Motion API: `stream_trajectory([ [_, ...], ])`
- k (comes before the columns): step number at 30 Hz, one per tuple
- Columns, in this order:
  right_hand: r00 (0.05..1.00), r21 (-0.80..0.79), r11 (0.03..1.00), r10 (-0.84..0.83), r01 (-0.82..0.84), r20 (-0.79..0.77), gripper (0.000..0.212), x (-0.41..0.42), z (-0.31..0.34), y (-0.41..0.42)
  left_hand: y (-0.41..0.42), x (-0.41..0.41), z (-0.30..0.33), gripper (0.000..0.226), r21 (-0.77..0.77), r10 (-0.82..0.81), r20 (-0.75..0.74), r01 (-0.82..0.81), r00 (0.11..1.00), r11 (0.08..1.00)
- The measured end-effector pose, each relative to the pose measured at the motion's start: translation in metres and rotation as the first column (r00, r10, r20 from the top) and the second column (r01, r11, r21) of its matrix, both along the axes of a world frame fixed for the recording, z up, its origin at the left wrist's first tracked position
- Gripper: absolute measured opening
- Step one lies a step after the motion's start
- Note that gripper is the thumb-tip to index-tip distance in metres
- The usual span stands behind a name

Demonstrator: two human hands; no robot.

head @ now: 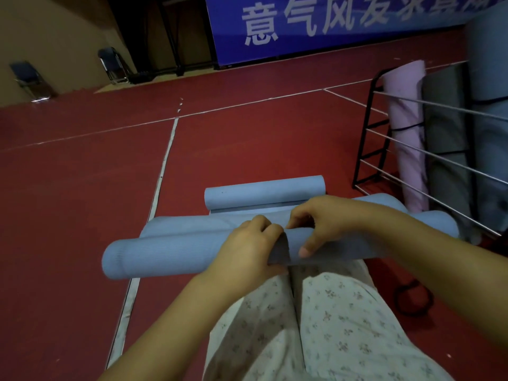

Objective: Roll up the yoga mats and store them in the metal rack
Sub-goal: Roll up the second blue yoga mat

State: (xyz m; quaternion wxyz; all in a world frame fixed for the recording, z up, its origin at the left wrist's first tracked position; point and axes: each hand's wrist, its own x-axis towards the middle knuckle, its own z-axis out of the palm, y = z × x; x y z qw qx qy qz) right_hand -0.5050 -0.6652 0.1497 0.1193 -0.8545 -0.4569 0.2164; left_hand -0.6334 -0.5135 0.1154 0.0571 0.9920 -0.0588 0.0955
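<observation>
A rolled blue yoga mat (159,257) lies across my lap, lifted off the floor. My left hand (247,248) grips it at its middle, pinching a grey strap or mat edge there. My right hand (327,221) holds the same mat just to the right, thumb pressed on its front. A second blue roll (187,225) lies right behind it. Farther off, a third blue mat (264,192) sits partly rolled on the floor. The black metal rack (371,127) stands at the right with a pink mat (406,127) and grey mats (445,119) upright inside.
Red sports floor with white lines stretches ahead and left. A black band (412,298) lies on the floor by my right knee. Two folding chairs (112,64) stand along the far left wall. A blue banner (330,23) hangs at the back.
</observation>
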Motion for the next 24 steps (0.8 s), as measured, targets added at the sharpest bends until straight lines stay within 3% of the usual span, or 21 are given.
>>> stream_trajectory([
  [3, 0.997, -0.066, 0.998, -0.007, 0.002, -0.078, 0.043, 0.01, 0.008, 0.007, 0.005, 0.01, 0.008, 0.05, -0.08, 0.014, -0.031, -0.016, 0.999, 0.997],
  [7, 0.985, -0.124, 0.992, -0.027, 0.005, -0.171, 0.037, 0.025, 0.015, 0.012, 0.013, 0.03, 0.024, 0.044, -0.112, 0.013, -0.178, -0.034, 0.984, 0.993],
  [11, 0.979, -0.147, 0.989, -0.065, 0.037, -0.194, 0.049, 0.032, 0.017, 0.014, 0.023, 0.051, 0.036, 0.04, -0.139, -0.028, -0.303, -0.015, 0.953, 0.99],
  [14, 0.993, -0.059, 0.991, -0.117, 0.116, -0.008, 0.059, 0.023, 0.012, 0.01, 0.026, 0.061, 0.043, 0.046, -0.15, -0.035, -0.374, -0.023, 0.927, 0.988],
  [17, 0.95, 0.135, 0.983, -0.154, 0.121, 0.272, 0.049, 0.0, -0.004, -0.001, 0.03, 0.069, 0.049, 0.046, -0.205, -0.055, -0.427, -0.038, 0.903, 0.978],
  [19, 0.94, 0.22, 0.971, -0.162, 0.097, 0.299, 0.049, -0.015, -0.02, -0.011, 0.033, 0.076, 0.055, 0.042, -0.201, -0.078, -0.478, -0.022, 0.875, 0.979],
  [24, 0.859, 0.328, 0.942, -0.225, 0.071, 0.46, 0.088, -0.026, -0.058, -0.016, 0.035, 0.096, 0.071, 0.046, -0.148, -0.064, -0.631, -0.039, 0.773, 0.988],
])
